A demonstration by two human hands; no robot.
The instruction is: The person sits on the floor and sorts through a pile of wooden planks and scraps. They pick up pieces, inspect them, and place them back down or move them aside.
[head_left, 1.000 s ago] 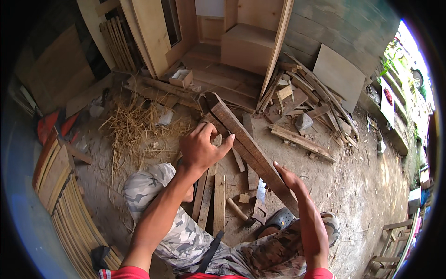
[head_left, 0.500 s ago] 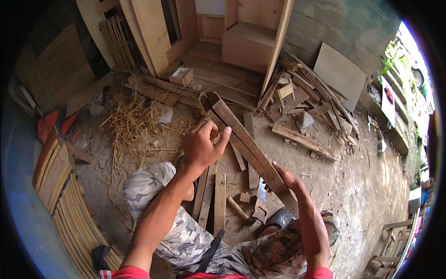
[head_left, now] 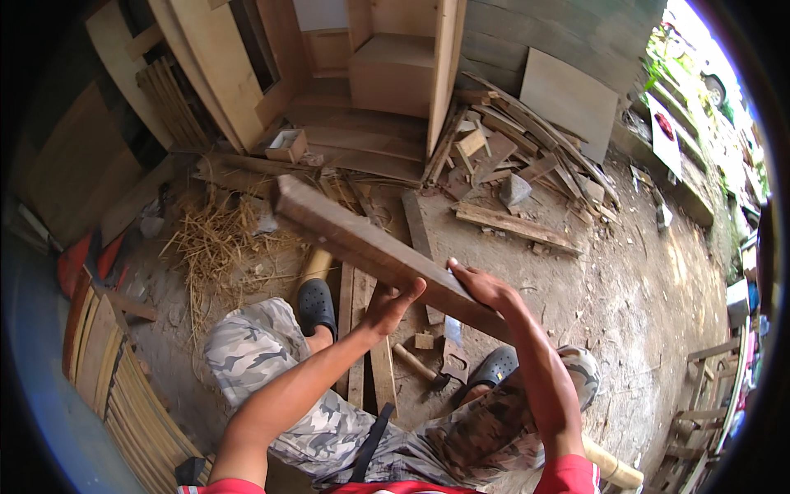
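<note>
Above the earth floor, the wooden beam slants from far left to near right. Handsaw, hammer and dark right clog lie nearer. Hazard: the beam may tip and strike the clog; probable cause, an unsupported far-left end. The right hand clasps the near-right portion. The left hand meets the near edge, thumb raised; hidden fingers leave its grip undetermined. No brand, label or writing is legible.
</note>
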